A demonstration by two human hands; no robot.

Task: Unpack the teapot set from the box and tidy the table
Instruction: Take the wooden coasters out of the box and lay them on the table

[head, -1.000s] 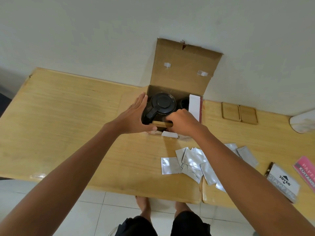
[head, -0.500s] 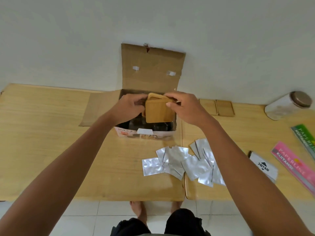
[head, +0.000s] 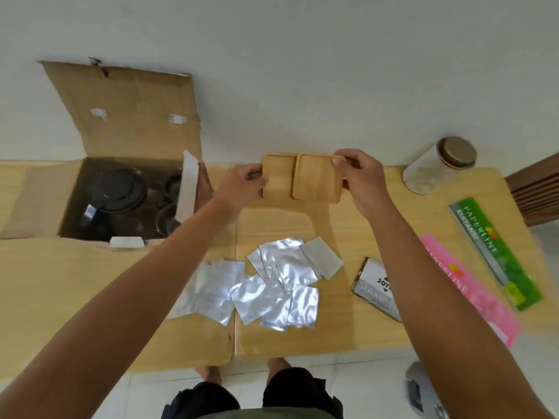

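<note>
**At the back of the table: both hands on wooden trays**

At the far edge of the wooden table [head: 348, 237], right of the box, the left hand [head: 242, 184] and right hand [head: 360, 176] hold small square wooden trays. Left hand pinches the left edge of the left tray [head: 278, 176]; right hand closed around the right side of the right tray [head: 317, 179], thumb on its top corner. The right tray overlaps the left one slightly. Cannot tell if either touches the table or if more trays lie beneath.

The cardboard box [head: 127, 116] sits at the left, lid flap upright against the wall, side flap folded out flat. Inside: the black teapot [head: 116, 192] with its lid on and handle towards the camera, and dark cups [head: 169, 207] to its right, beside a white card divider [head: 189, 189].

Near front centre, a loose pile of silver foil sachets [head: 272, 285], some overlapping. Right of them a stamp pad box [head: 376, 285], partly hidden by the right forearm. Further right, a pink booklet [head: 465, 291] and a green booklet [head: 493, 249] lie side by side. A glass jar [head: 435, 167] with a metal lid lies tilted at the back right corner, well apart from the trays.
</note>
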